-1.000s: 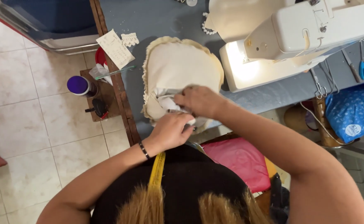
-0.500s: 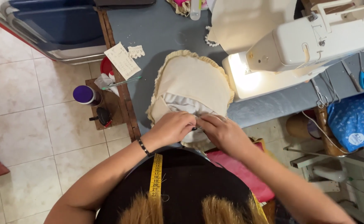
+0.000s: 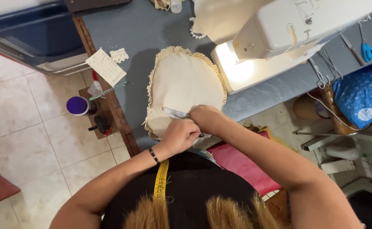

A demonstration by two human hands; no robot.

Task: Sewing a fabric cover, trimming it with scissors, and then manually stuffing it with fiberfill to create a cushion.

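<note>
So we've got both hands, left hand (image 3: pixel 179 135) and right hand (image 3: pixel 208 118), pinching the near edge of the round cream ruffled fabric cushion cover (image 3: pixel 186 85) mid-frame, keeping it flat on the grey counter (image 3: pixel 139 34) beside the white sewing machine (image 3: pixel 288 29).

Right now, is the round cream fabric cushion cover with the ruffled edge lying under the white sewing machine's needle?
No, the cushion cover lies on the grey table beside the sewing machine.

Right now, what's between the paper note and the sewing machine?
In the head view, the ruffled cream cushion cover lies between the paper note and the sewing machine.
</note>
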